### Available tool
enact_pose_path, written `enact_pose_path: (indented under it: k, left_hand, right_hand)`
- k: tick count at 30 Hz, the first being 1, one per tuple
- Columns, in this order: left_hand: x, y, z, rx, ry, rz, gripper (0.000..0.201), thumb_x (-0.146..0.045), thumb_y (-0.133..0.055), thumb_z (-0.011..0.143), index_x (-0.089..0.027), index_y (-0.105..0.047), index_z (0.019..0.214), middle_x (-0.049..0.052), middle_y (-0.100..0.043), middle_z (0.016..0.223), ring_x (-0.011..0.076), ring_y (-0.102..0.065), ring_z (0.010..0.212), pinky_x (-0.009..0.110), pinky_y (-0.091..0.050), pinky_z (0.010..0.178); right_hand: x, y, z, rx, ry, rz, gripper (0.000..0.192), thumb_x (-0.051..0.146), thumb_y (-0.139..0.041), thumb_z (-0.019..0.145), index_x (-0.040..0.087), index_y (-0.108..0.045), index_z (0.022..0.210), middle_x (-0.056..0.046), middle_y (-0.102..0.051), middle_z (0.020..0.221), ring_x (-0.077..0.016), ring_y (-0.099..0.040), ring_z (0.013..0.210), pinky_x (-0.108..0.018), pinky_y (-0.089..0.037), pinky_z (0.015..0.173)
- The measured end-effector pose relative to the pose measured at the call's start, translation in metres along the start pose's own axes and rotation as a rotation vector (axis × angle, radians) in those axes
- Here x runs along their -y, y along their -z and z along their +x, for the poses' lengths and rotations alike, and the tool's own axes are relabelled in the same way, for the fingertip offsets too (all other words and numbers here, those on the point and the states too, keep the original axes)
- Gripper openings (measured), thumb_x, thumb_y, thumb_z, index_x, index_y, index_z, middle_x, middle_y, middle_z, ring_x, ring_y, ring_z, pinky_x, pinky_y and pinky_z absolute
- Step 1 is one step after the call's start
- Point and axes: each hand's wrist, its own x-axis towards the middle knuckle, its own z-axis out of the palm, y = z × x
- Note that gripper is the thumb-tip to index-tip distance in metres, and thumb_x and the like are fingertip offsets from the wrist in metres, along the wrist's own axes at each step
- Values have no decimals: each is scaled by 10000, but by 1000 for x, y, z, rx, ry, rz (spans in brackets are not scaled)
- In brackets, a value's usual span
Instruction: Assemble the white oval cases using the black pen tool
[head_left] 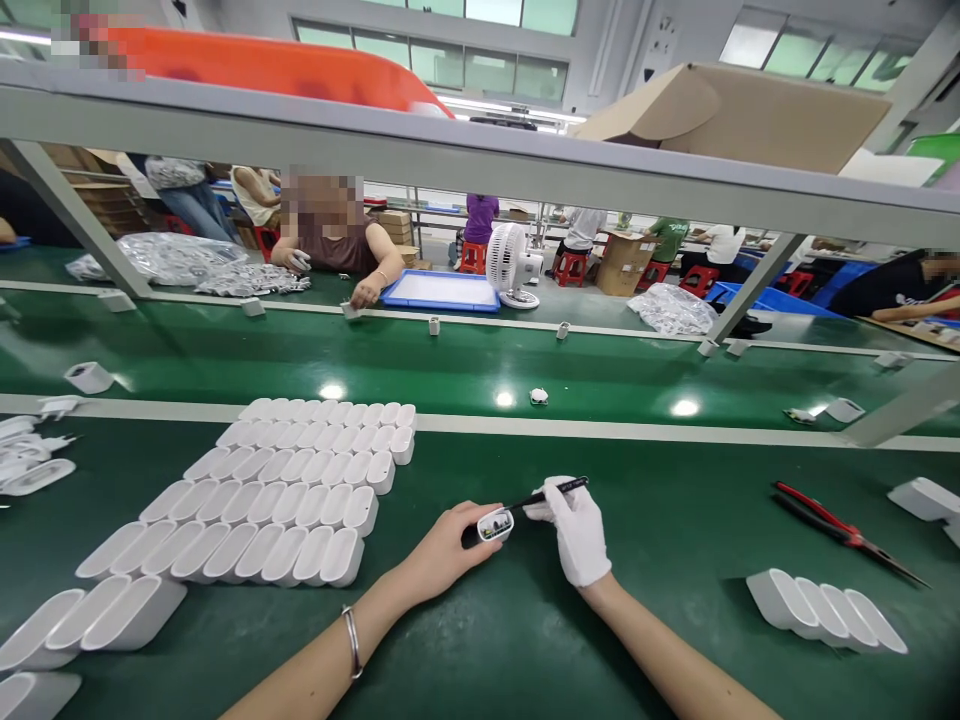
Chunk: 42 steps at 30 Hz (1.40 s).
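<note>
My left hand (pixel 442 548), bare and with a bracelet at the wrist, grips a small white oval plastic housing (pixel 508 534) between thumb and fingers. Its open end faces me, and a circuit board with small parts (pixel 493 524) shows inside. In a white glove, my right hand (pixel 579 535) pinches black tweezers (pixel 573 485). Their thin tip reaches left to the housing's upper rim; whether it touches anything inside is too small to tell. To the left stand rows of similar white housings (pixel 247 550), open ends up.
Red-and-black long-nose pliers (pixel 847 530) lie at right, above several leaning white housings (pixel 817 610). White plug pieces and cables (pixel 30 450) sit at far left. Beyond a pale divider strip (pixel 600 430), a green belt (pixel 420 365) carries small parts. A co-worker (pixel 345 245) works opposite, beneath an overhead shelf (pixel 480 160).
</note>
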Motion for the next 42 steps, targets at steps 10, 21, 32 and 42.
enact_pose_path:
  k: [10,21,32,42]
  left_hand:
    - [0,-1,1,2,-11,1,346,-290,-589,839,-297,-600,1185,13,-623,1038,201,-567,957,310,-414,895]
    - [-1,1,1,7,-15,10,352,-301,-580,842,-292,-594,1193,14,-627,1027,205,-567,951,315,-415,891]
    - [-3,4,2,48,-31,36,351,-335,-576,855,-282,-587,1202,24,-629,1085,211,-564,983,320,-413,912]
    - [-3,3,2,40,-32,40,345,-345,-584,852,-284,-592,1191,20,-634,1069,216,-562,994,324,-408,922]
  right_hand:
    - [-12,-5,-1,38,-60,79,479,486,-806,562,153,-568,810,2,-644,657,-217,-686,627,-313,-568,563]
    - [-8,-5,-1,58,-43,19,468,497,-797,566,156,-571,792,-9,-644,673,-217,-679,627,-321,-563,578]
    - [-6,-10,-7,102,-10,-24,449,524,-771,594,169,-580,792,-23,-649,711,-205,-657,679,-343,-547,663]
    - [-12,-2,-1,37,37,-71,446,539,-746,611,166,-582,793,-17,-631,695,-196,-651,666,-307,-531,629]
